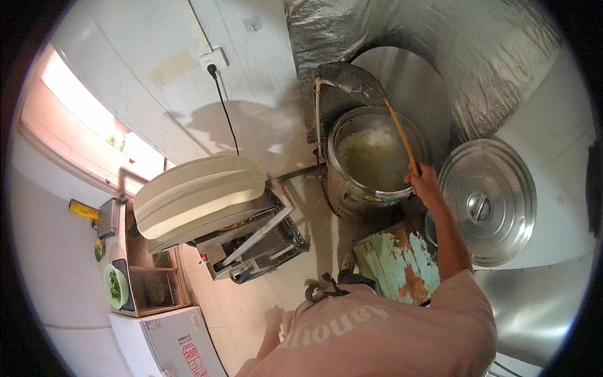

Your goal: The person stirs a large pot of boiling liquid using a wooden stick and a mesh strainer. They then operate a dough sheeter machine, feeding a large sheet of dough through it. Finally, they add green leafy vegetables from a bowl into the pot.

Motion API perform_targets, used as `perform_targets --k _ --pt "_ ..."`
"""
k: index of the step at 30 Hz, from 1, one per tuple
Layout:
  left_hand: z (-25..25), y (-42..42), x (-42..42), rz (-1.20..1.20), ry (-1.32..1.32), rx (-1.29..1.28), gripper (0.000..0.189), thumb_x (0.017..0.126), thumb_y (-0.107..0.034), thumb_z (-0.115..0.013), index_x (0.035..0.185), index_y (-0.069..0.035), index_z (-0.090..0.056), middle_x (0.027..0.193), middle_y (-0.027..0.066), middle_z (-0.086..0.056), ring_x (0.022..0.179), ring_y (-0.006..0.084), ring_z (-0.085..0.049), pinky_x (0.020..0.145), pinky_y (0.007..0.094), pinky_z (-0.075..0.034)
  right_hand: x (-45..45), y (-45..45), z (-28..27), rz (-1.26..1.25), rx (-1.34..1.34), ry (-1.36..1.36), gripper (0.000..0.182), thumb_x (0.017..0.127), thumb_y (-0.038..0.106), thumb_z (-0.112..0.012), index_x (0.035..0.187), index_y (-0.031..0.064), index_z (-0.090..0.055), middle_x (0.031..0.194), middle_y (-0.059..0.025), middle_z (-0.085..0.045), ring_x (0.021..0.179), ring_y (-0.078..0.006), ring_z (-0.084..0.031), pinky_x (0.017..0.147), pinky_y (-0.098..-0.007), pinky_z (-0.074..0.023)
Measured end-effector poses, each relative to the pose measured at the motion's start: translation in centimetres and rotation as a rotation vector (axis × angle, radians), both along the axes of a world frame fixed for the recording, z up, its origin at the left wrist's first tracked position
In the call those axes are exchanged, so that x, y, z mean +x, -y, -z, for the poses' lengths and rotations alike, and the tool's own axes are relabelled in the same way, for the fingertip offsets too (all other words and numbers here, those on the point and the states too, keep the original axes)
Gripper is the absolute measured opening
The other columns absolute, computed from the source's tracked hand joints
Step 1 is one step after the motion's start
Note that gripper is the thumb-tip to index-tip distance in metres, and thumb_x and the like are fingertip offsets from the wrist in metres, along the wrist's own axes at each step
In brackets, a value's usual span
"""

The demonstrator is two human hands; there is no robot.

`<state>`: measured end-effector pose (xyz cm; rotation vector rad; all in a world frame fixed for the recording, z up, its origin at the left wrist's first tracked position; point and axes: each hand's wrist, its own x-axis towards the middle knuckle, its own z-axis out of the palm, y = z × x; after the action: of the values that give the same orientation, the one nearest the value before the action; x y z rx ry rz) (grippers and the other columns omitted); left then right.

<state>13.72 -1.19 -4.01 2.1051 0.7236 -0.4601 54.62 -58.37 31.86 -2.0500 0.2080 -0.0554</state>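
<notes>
My right hand [423, 184] grips the wooden handle [398, 127] of a wide, dark skimmer. The skimmer's head [348, 81] is raised over the pot's far left rim, beside a thin upright pipe [318, 118]. Below the handle stands a tall metal stockpot [351, 198], uncovered. It contains cloudy liquid [372, 165] with a pale, foamy-looking patch near the far side; what that is cannot be told. To the right of my hand, a large round metal lid [504, 202] leans against the wall. My left hand is out of view; only part of that arm shows beside my shirt.
A worn wooden board or stool [395, 264] with peeling green paint sits close before me. Left stands a metal-framed machine [264, 249] under a beige plastic cover or tub [202, 193]. A black power cord [224, 103] hangs from the wall. Foil sheeting [490, 61] lines the back wall.
</notes>
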Motion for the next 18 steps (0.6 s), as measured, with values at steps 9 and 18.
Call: perform_targets --k 9,18 --pt "-1.8 1.3 1.3 0.788 -0.306 0.576 0.021 0.087 -0.023 -0.058 0.097 -0.008 -0.069 0.092 0.0104 -0.071 0.08 0.0295 -0.067 0.064 0.0402 -0.052 0.8 -0.4 -0.2 0.015 0.003 -0.062 0.025 0.087 0.007 -0.057 0.111 0.0007 -0.057 0.084 -0.0072 -0.066 0.058 -0.0068 -0.051 0.047 -0.0234 -0.0405" --pt "-2.4 2.6 6.4 -0.805 -0.079 -0.547 0.029 0.093 -0.03 -0.054 0.084 -0.004 -0.061 0.077 0.0129 -0.065 0.058 0.0247 -0.061 0.052 0.0372 -0.047 -0.2 0.1 1.0 -0.017 0.122 -0.034 0.031 0.085 0.01 -0.058 0.115 0.0026 -0.059 0.084 -0.004 -0.066 0.055 -0.005 -0.047 0.045 -0.0212 -0.0358"
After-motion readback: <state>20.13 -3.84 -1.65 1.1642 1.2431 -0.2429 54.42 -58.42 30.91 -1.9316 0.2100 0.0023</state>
